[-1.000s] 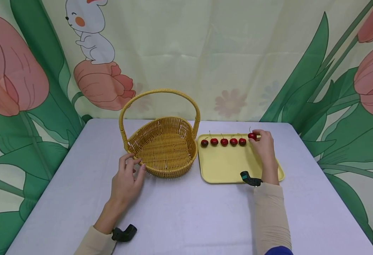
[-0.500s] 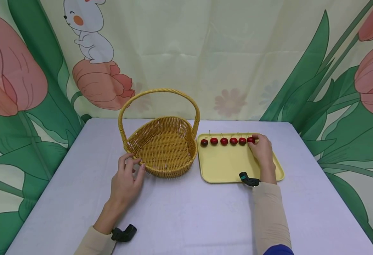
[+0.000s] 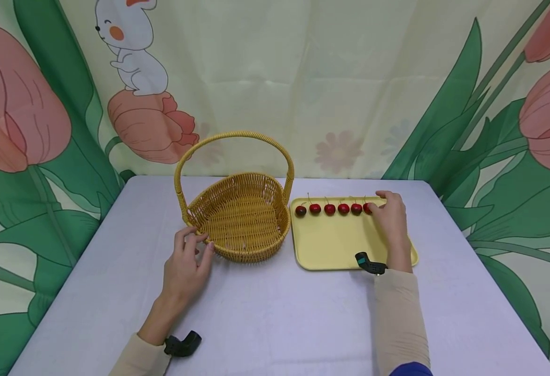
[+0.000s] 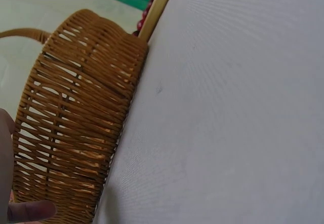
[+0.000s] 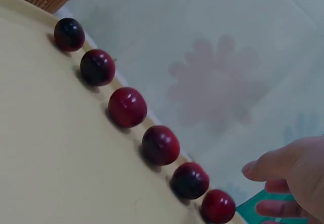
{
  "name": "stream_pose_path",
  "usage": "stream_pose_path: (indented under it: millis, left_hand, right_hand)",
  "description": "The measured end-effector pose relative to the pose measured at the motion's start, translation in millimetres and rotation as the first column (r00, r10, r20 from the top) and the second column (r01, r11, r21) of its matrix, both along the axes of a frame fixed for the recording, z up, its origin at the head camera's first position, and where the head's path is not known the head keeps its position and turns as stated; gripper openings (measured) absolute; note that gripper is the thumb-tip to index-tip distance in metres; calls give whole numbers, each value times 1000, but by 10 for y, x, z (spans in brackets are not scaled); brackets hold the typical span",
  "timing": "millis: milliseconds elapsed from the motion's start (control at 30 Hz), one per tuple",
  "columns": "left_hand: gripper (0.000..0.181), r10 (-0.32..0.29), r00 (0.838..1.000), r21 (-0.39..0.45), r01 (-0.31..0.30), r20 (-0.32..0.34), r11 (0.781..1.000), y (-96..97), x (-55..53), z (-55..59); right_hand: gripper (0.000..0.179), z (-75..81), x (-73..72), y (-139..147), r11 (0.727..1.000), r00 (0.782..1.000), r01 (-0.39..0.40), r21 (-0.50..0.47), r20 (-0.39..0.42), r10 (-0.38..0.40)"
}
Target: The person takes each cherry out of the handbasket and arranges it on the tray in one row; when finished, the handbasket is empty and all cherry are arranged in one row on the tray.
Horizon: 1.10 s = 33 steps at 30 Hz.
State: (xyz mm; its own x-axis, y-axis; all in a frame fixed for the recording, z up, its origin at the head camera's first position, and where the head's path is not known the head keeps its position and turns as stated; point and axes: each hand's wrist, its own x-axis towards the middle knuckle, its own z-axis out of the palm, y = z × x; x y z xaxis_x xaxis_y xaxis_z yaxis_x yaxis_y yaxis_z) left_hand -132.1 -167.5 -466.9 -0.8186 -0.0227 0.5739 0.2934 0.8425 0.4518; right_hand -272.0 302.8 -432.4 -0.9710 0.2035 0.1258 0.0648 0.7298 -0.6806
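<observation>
On the left, a woven basket point(image 3: 246, 219) with a tall arched handle stands on the table. My left hand point(image 3: 185, 266) holds its near left rim; in the left wrist view a digit point(image 4: 33, 211) lies against the wicker side. Along the far edge of a yellow tray point(image 3: 331, 245) runs a row of several dark red cherries point(image 5: 127, 107), stems pointing away. My right hand point(image 3: 391, 219) is by the rightmost cherry point(image 5: 218, 206), its thumb and fingers spread. The right wrist view shows a gap between that hand and the cherry.
A white cloth covers the table point(image 3: 275, 313). Behind it hangs a curtain point(image 3: 265, 78) printed with tulips and a rabbit. The tray's left edge stands close beside the basket. Both wrists wear black camera mounts point(image 3: 183, 343).
My right hand has lowered a cherry to the right end of the row, let it go and moved slightly right with its fingers parting. The left hand stays at the basket.
</observation>
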Motion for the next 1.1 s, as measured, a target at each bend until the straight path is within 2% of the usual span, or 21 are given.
stream_pose_path:
  millis: [167,267,367,533,667,900,1000,1100]
  left_hand:
    - [30,9,1000,9,-9,7,1000,-4,2,45]
    - [28,17,1000,3,-17,2,1000,-12,-2,117]
    - [26,18,1000,-11,-18,-24,1000,-31,-22,233]
    - [26,-13,995,-39,9,-98,999,-40,-93,458]
    - [26,-45,992,-36,41,-119,999,20,-124,673]
    - [29,-101,984,15,104,-145,994,199,-165,1008]
    - [36,-117,979,36,125,-165,992,275,-176,1080]
    - [44,-131,976,36,139,-173,990,332,-178,1090]
  right_hand:
    - [48,259,115,-98,1000,995,-9,17,-98,10]
    - [49,411,198,-156,1000,989,-12,19,-146,14]
    - [49,560,281,-229,999,982,-26,23,-188,30]
    - [46,773,406,-387,994,960,-98,51,-258,108]
    - [42,858,484,-534,983,927,-168,79,-328,185]
    - [35,900,601,-802,943,827,-295,155,-453,334]
    - [35,879,662,-889,934,807,-316,168,-469,358]
    - [36,855,718,-962,926,799,-331,184,-467,379]
